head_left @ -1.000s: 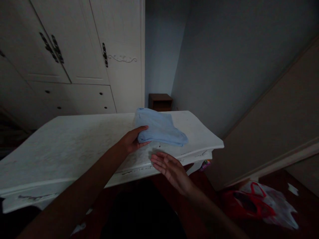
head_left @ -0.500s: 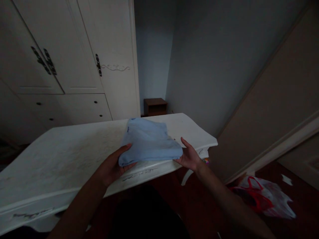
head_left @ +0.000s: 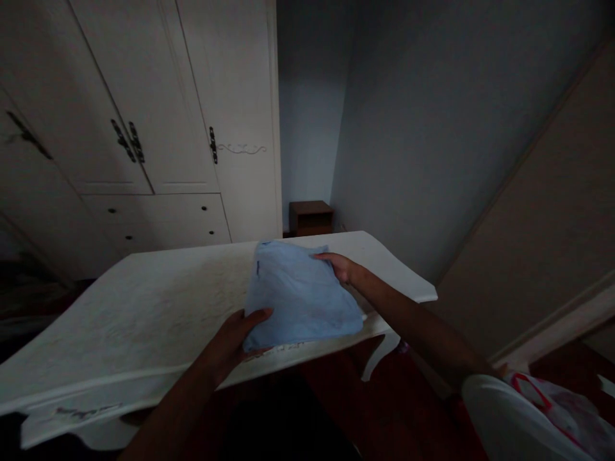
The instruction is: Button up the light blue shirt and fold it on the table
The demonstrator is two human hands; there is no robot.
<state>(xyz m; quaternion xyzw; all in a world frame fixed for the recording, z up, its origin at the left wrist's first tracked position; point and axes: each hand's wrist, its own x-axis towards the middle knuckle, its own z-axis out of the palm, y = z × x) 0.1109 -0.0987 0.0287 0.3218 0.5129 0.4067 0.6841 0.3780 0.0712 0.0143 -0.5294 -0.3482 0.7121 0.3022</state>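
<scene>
A light blue folded cloth [head_left: 298, 298] with small dark marks near its far left edge lies over the front part of the white table [head_left: 173, 307]. My left hand [head_left: 240, 333] grips the near left corner, thumb on top and the other fingers hidden underneath. At the far right side, my right hand [head_left: 339, 266] holds the cloth's edge, with fingertips reaching over its upper surface. The near edge of the cloth hangs slightly past the tabletop's front edge.
Behind the table stands a white wardrobe [head_left: 250, 83] with dark handles. A small brown cabinet [head_left: 311, 208] sits in the corner by the grey wall [head_left: 408, 128]. On the dark red floor at right lies a plastic bag [head_left: 571, 410] with red handles.
My right hand has moved from the near right corner up to the far right side of the cloth. The left hand stays at the near left corner. The view has shifted slightly left.
</scene>
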